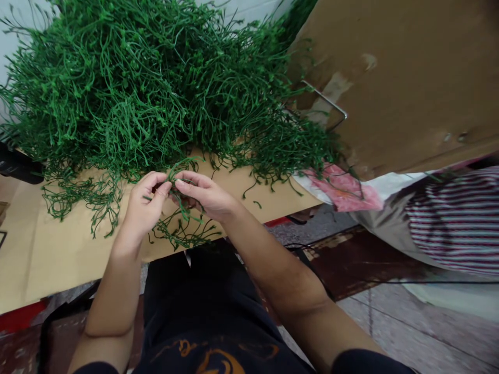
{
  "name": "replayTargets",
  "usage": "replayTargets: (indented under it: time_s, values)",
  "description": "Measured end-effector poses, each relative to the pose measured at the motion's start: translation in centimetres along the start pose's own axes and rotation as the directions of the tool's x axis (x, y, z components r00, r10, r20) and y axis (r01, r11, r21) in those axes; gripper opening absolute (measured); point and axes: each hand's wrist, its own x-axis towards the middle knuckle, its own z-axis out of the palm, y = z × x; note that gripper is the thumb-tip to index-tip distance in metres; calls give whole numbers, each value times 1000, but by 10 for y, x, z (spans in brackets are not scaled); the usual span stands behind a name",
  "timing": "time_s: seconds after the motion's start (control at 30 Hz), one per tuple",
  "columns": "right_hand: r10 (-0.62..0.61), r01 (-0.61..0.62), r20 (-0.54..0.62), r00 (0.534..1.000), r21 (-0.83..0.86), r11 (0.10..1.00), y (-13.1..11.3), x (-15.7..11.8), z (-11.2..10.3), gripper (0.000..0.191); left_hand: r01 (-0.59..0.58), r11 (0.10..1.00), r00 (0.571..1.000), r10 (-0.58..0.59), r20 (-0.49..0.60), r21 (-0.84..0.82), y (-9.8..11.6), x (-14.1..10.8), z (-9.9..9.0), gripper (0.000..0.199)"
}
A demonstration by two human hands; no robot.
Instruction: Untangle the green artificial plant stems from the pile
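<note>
My left hand (150, 200) and my right hand (205, 193) meet over the front of the cardboard-covered table. Between them is a green plastic stem piece (182, 200) with thin curling strands, pinched by the fingertips of both. Below my hands, a few more green stems (183, 231) lie near the table's edge. Just beyond my fingers rises a big heap of green stems (136, 93), tangled together. A looser clump (91, 200) lies left of my left hand. Parts of the held piece are hidden by my fingers.
The cardboard sheet (58, 249) covers the table. A large cardboard box (405, 88) stands at the right, with a bent metal wire (325, 98) by its side. Pink plastic (351, 189) and striped cloth (460, 221) lie right. A black object (19, 165) is at the left.
</note>
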Motion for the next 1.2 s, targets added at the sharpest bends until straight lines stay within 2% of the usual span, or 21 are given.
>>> replayTargets:
  time_s: [0.13, 0.27, 0.37, 0.63, 0.87, 1.07, 1.13, 1.2]
  values:
    - [23, -21, 67, 998, -23, 1000, -3, 1, 0, 43, 6, 1000, 1000, -5, 8, -1, 1, 1, 0, 6]
    - [-105, 105, 9, 994, -183, 978, -5, 6, -3, 44, 21, 1000, 999, -21, 29, 12, -2, 0, 0, 8]
    - [-173, 159, -52, 984, -206, 966, -9, 6, -6, 43, 34, 999, 999, -34, 18, 2, -4, -1, 1, 12]
    - [-143, 141, -26, 989, -67, 988, -8, 3, -3, 39, 87, 990, 994, -79, 77, -114, -2, -1, 0, 27]
    - [-72, 78, 87, 994, -66, 995, -2, 2, -8, 34, 124, 985, 992, -119, 45, -124, -2, 0, 0, 22]
    - [-56, 75, 96, 994, -202, 977, -9, 0, -11, 31, 133, 980, 990, -125, 57, -147, 0, -1, 1, 25]
    - [-85, 102, 73, 994, -272, 957, -11, 1, -12, 31, 152, 972, 988, -143, 63, -180, 0, -1, 1, 27]
    - [-169, 158, 3, 986, -384, 910, -13, 0, -12, 27, 168, 963, 985, -158, 63, -210, -1, -1, 1, 28]
